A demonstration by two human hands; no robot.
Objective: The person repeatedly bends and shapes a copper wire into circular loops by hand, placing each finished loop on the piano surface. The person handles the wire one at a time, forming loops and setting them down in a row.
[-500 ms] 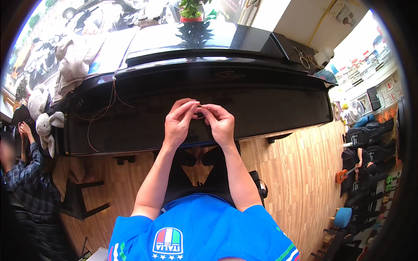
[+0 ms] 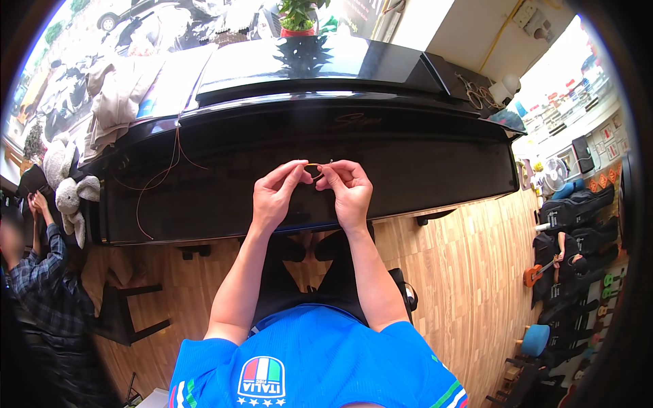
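Left to right: a grey plush toy [image 2: 71, 194]; thin copper-coloured wire [image 2: 178, 139] trailing down the front of a black piano [image 2: 435, 156]; the left hand [image 2: 273, 196], fingertips pinching a small yellowish strip [image 2: 311, 164], which spans the gap between hands before the piano; the right hand [image 2: 350, 197], thumb and forefinger closed at its other end.

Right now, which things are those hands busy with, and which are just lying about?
In hand:
small yellowish piece, pinched between left hand and right hand
maybe also the thin cords over the black piano

Just about:
grey plush toy
potted plant
blue stool
crumpled cloth
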